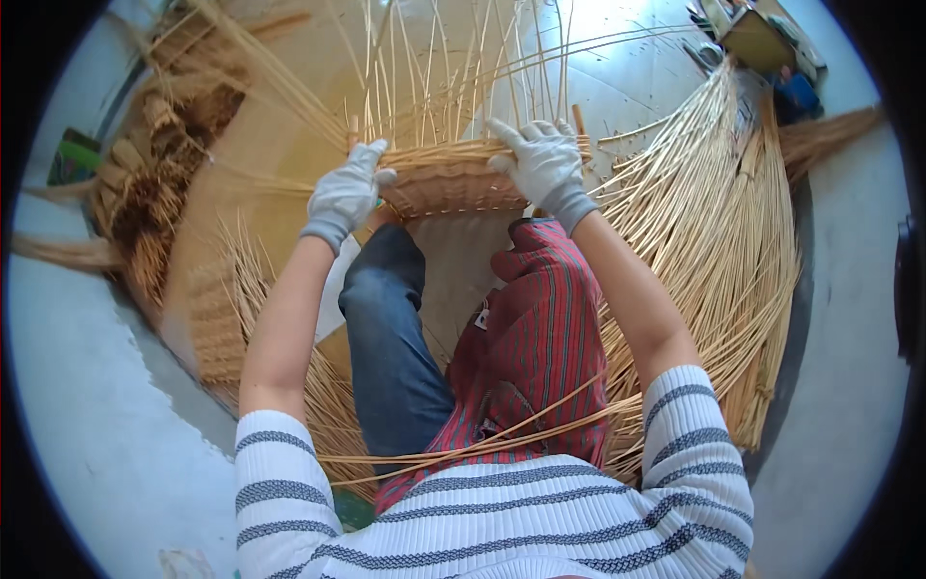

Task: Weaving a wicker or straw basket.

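The work appears to be at the side-weaving stage: a woven panel (453, 191) is held beyond the person's knees, spanning the space between the two gloved hands, with long pale stakes fanning away from its far edge and a looser band of rods (434, 155) lying along that edge. The left hand (348, 196) seems closed around the panel's left end, thumb toward the near face; the right hand (542, 166) clasps the far edge near the right end, fingers spread over the top, though what lies under its fingertips is hidden. Carrying on would call for keeping both ends steady while the loose rods are pressed evenly against the finished weave, without snapping a stake. A large bundle of rods (699, 241) fans out at the right. As for writing, a small white tag (481, 317) shows on the red striped cloth (540, 338) and a green packet (74, 157) sits at far left; no lettering can be read on either.
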A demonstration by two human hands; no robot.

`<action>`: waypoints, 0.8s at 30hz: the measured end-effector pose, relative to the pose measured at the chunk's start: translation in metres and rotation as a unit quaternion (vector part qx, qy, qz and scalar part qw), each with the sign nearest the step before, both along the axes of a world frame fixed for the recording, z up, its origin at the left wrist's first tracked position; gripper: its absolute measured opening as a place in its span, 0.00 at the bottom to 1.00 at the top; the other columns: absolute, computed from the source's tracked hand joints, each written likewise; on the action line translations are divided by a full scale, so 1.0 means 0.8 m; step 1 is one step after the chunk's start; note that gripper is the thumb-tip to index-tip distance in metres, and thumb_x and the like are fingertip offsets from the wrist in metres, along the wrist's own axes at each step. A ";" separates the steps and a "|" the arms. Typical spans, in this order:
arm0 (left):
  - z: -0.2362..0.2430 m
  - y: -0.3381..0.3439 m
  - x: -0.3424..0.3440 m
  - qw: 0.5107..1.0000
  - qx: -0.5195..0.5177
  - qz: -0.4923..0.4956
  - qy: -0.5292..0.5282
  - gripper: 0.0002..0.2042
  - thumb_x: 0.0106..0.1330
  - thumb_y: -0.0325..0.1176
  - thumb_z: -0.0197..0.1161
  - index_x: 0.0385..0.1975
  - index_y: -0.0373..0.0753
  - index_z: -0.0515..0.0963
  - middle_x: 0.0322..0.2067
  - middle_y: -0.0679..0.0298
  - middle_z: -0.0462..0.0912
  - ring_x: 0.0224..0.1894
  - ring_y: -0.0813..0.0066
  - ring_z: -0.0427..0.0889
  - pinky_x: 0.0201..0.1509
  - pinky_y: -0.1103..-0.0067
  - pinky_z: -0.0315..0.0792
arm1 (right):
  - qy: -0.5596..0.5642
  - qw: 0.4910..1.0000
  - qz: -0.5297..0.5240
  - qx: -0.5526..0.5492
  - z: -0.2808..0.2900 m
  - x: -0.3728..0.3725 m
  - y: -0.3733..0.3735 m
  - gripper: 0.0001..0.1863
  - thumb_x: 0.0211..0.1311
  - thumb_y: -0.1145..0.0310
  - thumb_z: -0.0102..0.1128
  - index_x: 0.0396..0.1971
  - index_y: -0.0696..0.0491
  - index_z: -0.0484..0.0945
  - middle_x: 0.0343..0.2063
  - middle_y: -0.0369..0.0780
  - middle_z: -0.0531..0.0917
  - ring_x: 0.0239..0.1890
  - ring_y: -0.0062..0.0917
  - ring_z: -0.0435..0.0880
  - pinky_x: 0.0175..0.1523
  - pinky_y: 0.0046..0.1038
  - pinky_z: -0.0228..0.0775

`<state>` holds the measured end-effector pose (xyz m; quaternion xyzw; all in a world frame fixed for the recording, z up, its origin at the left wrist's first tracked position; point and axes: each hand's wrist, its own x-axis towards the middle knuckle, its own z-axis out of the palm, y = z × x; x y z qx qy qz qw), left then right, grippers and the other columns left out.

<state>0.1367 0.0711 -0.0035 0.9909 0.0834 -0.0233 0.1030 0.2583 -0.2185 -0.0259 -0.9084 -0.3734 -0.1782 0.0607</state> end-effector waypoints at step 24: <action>-0.024 -0.048 -0.125 0.998 -0.033 0.024 -0.049 0.24 0.67 0.53 0.60 0.55 0.42 0.75 0.53 0.56 0.81 0.50 0.52 0.83 0.51 0.62 0.76 | 0.059 0.994 -0.047 -0.081 -0.018 -0.147 -0.037 0.23 0.69 0.48 0.53 0.62 0.33 0.74 0.40 0.37 0.83 0.47 0.33 0.81 0.51 0.44 0.66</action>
